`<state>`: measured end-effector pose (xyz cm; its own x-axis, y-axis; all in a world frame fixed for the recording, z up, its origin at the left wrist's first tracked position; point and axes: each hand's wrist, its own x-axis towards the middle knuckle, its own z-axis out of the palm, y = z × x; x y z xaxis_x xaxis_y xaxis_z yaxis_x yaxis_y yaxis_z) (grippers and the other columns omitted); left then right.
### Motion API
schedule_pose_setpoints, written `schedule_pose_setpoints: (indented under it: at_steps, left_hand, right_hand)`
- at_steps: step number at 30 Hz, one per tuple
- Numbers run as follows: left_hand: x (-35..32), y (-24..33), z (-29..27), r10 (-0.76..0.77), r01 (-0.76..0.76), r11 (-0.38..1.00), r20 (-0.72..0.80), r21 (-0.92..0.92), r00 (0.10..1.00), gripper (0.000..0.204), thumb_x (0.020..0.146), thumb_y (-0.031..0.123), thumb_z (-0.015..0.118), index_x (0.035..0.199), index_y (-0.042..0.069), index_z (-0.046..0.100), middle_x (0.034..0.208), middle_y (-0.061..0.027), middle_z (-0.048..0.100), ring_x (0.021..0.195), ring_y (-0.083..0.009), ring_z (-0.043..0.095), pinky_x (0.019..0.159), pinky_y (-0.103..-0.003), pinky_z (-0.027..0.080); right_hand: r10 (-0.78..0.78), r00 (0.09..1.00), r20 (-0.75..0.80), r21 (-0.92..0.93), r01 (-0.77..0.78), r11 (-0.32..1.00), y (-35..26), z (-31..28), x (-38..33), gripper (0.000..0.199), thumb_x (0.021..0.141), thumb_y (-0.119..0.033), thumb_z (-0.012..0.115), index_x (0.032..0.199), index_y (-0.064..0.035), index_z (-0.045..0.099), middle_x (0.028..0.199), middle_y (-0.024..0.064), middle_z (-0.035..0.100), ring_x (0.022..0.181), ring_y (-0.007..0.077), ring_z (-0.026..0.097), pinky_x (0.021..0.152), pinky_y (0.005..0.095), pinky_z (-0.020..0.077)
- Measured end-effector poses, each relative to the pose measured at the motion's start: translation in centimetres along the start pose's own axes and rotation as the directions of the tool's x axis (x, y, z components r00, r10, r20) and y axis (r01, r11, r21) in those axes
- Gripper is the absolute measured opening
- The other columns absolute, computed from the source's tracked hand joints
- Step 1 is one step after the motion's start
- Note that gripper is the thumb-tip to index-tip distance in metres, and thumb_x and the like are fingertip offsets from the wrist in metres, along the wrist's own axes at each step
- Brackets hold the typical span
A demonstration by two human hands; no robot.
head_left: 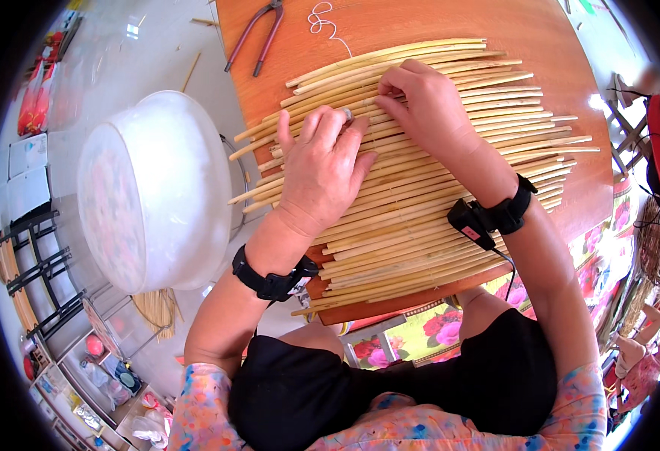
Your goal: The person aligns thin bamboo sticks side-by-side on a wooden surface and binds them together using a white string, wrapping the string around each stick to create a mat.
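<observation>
A mat of many pale bamboo strips [435, 225], laid side by side, covers a brown wooden board [420, 22]. My left hand [322, 169] lies flat on the strips near the mat's left side, fingers spread and pressing down. My right hand [424, 101] rests farther up, fingertips curled and pinching at the strips in the middle. The two hands nearly touch at the fingertips. Each wrist carries a black band; the right one has a small black device [471, 223] with a cable.
A large white plastic basin [149, 188] stands upside down to the left of the board. Pliers with reddish handles [258, 34] and a loop of white string [322, 22] lie at the board's far end. Stools and packets sit on the floor at the left.
</observation>
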<state>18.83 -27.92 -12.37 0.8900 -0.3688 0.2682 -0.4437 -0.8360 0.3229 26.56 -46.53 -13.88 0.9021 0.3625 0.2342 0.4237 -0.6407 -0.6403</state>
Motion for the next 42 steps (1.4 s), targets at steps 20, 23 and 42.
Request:
schedule_pose_setpoints:
  at_steps: [20,23,42]
  left_hand:
    - [-0.31,-0.17,0.73,0.063,-0.064,0.998,-0.038,-0.022,0.997,0.037,0.079,0.017,0.076,0.113,0.011,0.065,0.114,-0.0040,0.057,0.113,-0.0242,0.053,0.106,-0.049,0.027]
    - [-0.27,-0.10,0.73,0.052,-0.053,0.998,-0.024,-0.024,0.998,0.038,0.080,0.018,0.075,0.116,0.011,0.064,0.114,-0.0045,0.056,0.114,-0.0245,0.053,0.106,-0.050,0.026]
    - [-0.19,0.06,0.68,0.037,-0.037,0.999,0.007,-0.027,0.999,0.040,0.081,0.017,0.073,0.119,0.010,0.061,0.122,-0.0057,0.056,0.122,-0.0260,0.051,0.108,-0.054,0.027]
  right_hand:
    - [0.053,0.998,-0.029,0.015,-0.052,0.999,0.47,0.52,0.01,0.017,0.079,-0.011,0.079,0.087,-0.0015,0.068,0.082,0.0113,0.065,0.073,0.0257,0.066,0.067,0.0348,0.0536]
    - [0.085,0.996,-0.004,0.020,-0.085,0.996,0.40,0.47,0.18,0.017,0.079,-0.010,0.079,0.087,-0.0012,0.068,0.082,0.0114,0.065,0.073,0.0252,0.066,0.067,0.0345,0.0534]
    - [0.101,0.995,-0.019,0.051,-0.100,0.994,0.24,0.50,0.04,0.011,0.080,-0.010,0.074,0.086,-0.0027,0.069,0.082,0.0131,0.064,0.079,0.0311,0.065,0.071,0.0404,0.0531]
